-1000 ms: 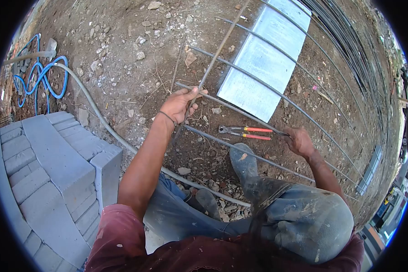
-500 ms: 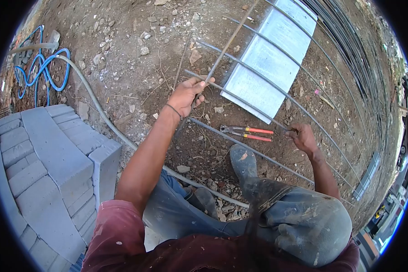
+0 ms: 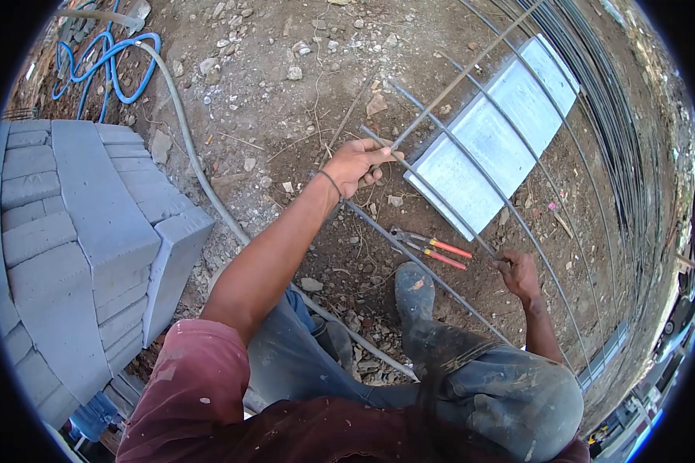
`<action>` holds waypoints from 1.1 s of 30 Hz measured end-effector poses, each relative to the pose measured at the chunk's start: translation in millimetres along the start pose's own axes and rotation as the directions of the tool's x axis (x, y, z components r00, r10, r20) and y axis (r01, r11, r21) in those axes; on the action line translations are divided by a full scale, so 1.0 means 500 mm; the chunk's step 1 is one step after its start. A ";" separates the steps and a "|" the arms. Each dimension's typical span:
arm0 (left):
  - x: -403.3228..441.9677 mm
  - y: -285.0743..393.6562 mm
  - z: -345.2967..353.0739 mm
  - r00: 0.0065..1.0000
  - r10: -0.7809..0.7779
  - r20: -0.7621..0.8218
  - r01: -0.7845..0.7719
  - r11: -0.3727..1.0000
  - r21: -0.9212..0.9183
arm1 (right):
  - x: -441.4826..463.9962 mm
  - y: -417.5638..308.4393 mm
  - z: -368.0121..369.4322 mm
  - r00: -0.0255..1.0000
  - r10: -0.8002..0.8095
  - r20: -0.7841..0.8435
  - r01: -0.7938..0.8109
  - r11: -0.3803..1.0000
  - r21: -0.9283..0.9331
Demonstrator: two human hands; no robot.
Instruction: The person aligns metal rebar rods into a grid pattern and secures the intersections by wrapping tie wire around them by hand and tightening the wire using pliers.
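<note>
My left hand (image 3: 357,167) closes around a steel rebar rod (image 3: 483,244) near its end, where a crossbar (image 3: 471,71) meets it. The fingers partly hide the crossing. Farther along the same rod, my right hand (image 3: 520,274) grips it with thumb and fingers. Several more rods lie roughly parallel under the crossbar, forming a loose grid. Beneath them a pale grey slab (image 3: 479,158) rests on the ground. A pair of pincers with red-orange handles (image 3: 449,248) lies on the soil between my hands, close to my boot (image 3: 415,289).
Grey blocks (image 3: 108,201) are stacked at my left. A grey hose (image 3: 189,147) runs past them to my feet, near a coiled blue hose (image 3: 120,58). A bundle of long rods (image 3: 614,131) lies at the right. Stones litter the bare soil.
My view has shifted, so the slab, rods and pincers appear farther right and lower. Both hands stay on the same rod; the left hand's fingers have shifted slightly at the crossing.
</note>
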State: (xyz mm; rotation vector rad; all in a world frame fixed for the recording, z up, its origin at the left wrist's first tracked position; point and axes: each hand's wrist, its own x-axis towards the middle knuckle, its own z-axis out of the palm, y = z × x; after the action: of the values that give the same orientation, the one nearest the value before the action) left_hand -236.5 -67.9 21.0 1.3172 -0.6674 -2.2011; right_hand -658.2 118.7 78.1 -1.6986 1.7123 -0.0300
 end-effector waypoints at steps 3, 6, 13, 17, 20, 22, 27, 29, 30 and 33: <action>0.002 -0.002 0.000 1.000 -0.027 0.004 0.027 0.998 -0.056 | 0.000 -0.020 -0.020 0.999 -0.040 0.023 0.042 0.998 -0.056; 0.000 0.003 -0.001 0.999 -0.044 0.006 0.045 0.996 -0.082 | 0.024 -0.063 -0.063 0.987 -0.097 -0.131 0.100 0.995 0.017; 0.001 0.000 0.000 0.999 -0.043 0.017 0.044 0.995 -0.093 | 0.164 -0.407 -0.114 0.864 0.043 0.502 -0.363 0.743 0.561; -0.002 -0.001 0.003 1.000 -0.026 -0.002 0.026 0.997 -0.074 | 0.230 -0.437 -0.047 0.848 0.064 0.526 -0.509 0.373 0.776; -0.002 -0.002 0.004 1.000 -0.014 -0.006 0.014 0.997 -0.070 | 0.256 -0.426 -0.110 0.985 -0.151 0.081 0.119 0.944 0.307; -0.002 -0.004 0.001 1.000 -0.015 -0.004 0.014 0.998 -0.059 | 0.248 -0.469 -0.214 0.982 -0.187 0.027 0.177 0.959 0.220; 0.003 -0.008 0.005 0.994 -0.070 -0.083 0.065 0.996 -0.053 | 0.179 -0.594 -0.330 0.959 -0.202 0.200 0.140 0.948 0.284; 0.006 -0.011 0.002 0.994 -0.068 -0.088 0.064 0.997 -0.041 | 0.243 -0.536 -0.273 0.893 -0.429 0.137 0.399 0.895 0.200; 0.010 -0.010 -0.001 0.996 -0.046 -0.072 0.042 0.997 -0.062 | 0.270 -0.513 -0.269 0.823 -0.546 0.154 0.556 0.831 -0.027; 0.018 -0.012 -0.011 0.998 -0.028 -0.051 0.023 0.996 -0.091 | 0.213 -0.598 -0.366 0.820 -0.516 0.248 0.512 0.855 0.087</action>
State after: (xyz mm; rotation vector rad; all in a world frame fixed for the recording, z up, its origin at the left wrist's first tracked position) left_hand -236.1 -69.7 8.9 1.3388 -0.5276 -2.1822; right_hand -476.6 -98.3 310.8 -2.0080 1.0179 -0.0642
